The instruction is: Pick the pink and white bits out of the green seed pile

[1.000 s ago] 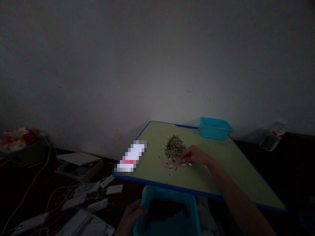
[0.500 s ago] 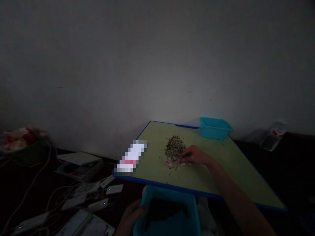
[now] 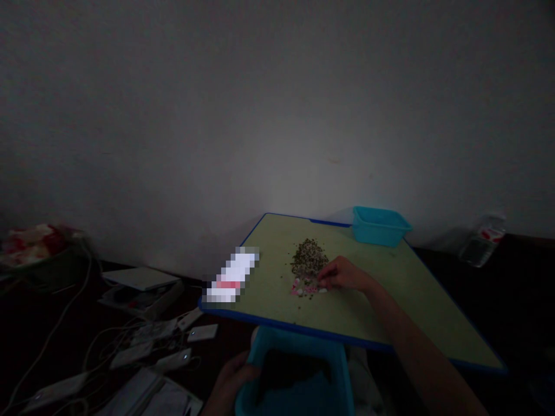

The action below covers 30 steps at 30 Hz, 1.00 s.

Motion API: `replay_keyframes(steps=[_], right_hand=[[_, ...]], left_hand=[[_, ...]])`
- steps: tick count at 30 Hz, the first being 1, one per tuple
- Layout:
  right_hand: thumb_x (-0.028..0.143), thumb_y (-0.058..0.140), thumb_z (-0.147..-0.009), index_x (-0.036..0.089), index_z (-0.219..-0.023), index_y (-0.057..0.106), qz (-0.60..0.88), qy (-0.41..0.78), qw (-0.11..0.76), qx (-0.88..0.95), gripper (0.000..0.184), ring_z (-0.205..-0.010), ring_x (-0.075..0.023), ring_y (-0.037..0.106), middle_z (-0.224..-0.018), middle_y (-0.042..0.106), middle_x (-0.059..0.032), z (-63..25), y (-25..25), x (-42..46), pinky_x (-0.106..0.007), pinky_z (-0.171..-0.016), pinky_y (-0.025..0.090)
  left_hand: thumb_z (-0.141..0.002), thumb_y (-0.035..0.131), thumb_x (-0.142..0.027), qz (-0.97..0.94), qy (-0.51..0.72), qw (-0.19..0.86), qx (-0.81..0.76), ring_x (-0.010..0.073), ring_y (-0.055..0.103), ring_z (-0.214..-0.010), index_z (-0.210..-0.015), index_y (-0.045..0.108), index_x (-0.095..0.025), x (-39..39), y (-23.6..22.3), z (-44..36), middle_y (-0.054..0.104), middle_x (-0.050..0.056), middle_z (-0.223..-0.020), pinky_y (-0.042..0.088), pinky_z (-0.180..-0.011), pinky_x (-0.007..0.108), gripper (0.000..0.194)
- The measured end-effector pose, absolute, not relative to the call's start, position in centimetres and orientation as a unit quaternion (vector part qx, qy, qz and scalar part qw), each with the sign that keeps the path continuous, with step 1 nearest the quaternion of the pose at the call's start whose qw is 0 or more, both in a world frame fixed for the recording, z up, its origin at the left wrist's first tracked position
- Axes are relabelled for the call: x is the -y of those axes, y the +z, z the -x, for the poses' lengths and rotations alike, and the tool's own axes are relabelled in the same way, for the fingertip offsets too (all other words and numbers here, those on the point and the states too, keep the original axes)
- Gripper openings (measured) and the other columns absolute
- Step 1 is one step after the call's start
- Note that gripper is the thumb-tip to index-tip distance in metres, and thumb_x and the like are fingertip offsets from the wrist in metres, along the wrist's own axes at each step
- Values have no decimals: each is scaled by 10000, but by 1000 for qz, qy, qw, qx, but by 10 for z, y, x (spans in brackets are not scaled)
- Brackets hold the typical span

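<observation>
On the pale table [image 3: 269,312] lies a heap of small brown and whitish grains [image 3: 309,255]. Pink and white bits [image 3: 303,286] are spread along its near edge. My right hand [image 3: 340,273] rests at the right side of these bits, its fingertips pinched together low over them; what they hold, if anything, is too small to make out. Below the table's front edge, my left hand [image 3: 234,375] grips the left rim of a blue plastic basin [image 3: 299,398]. Dark material covers part of the basin's inside.
A second blue basin [image 3: 380,226] stands at the table's back right corner. A blurred-out bright phone-like screen [image 3: 232,277] lies at the left edge. White power banks [image 3: 173,359] and cables crowd the floor at left. A plastic bottle [image 3: 482,240] leans by the wall at right.
Almost nothing differs. My right hand stays at the pink and white bits with its fingers pinched, and my left hand keeps its grip on the basin.
</observation>
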State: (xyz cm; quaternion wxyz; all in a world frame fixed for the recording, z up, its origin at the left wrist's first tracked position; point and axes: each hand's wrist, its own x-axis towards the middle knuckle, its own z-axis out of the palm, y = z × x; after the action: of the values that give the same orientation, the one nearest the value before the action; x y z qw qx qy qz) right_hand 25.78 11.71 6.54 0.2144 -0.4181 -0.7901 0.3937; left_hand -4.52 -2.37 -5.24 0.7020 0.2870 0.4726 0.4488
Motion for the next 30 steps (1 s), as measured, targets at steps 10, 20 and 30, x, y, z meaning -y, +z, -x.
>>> replay_keyframes(steps=[10, 20, 30], right_hand=[[367, 637, -665, 146, -834, 709, 435, 384, 220, 784, 287, -438, -76, 442, -537, 595, -5, -259, 61, -121, -182, -432, 342], [335, 632, -667, 145, -826, 709, 417, 399, 214, 789, 259, -442, -76, 451, -543, 599, 1, -254, 64, -115, -182, -435, 335], [336, 632, -667, 150, -819, 707, 416, 411, 207, 784, 251, -436, -72, 443, -538, 589, 8, -252, 68, -112, -181, -438, 333]], left_hand=[[-498, 662, -226, -293, 441, 699, -480, 204, 573, -467, -695, 683, -125, 25, -45, 44, 673, 29, -515, 419, -452, 288, 223], [-517, 655, -216, -291, 446, 705, -469, 219, 603, -491, -732, 680, -124, 24, -57, 47, 700, 37, -550, 449, -473, 303, 236], [-531, 648, -207, -300, 432, 709, -469, 228, 597, -517, -780, 682, -115, 22, -63, 51, 695, 57, -585, 448, -492, 314, 267]])
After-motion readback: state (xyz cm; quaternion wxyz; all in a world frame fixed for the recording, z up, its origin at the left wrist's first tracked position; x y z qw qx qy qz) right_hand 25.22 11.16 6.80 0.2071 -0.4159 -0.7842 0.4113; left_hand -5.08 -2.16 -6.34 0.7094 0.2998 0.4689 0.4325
